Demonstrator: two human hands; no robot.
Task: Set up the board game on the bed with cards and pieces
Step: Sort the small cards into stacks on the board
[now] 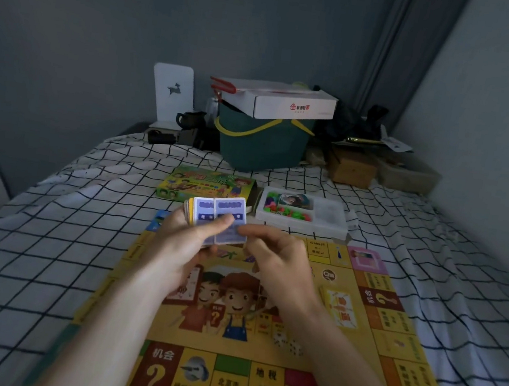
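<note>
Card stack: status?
Left hand grips card stack; right hand pinches top card. Board laid out. Nothing obstructing.

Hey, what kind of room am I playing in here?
Most likely a small bedroom. The game board lies on a bed with a checked sheet, walls close in on both sides, and a green basket and household clutter sit at the far end.

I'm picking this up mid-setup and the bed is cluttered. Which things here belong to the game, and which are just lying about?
Belongs to the game:
- game board on the bed
- stack of cards, held by both hands (left, right)
- game box
- tray of pieces

Just lying about:
- green basket
- white carton on it
- dark jug
- brown box
</note>
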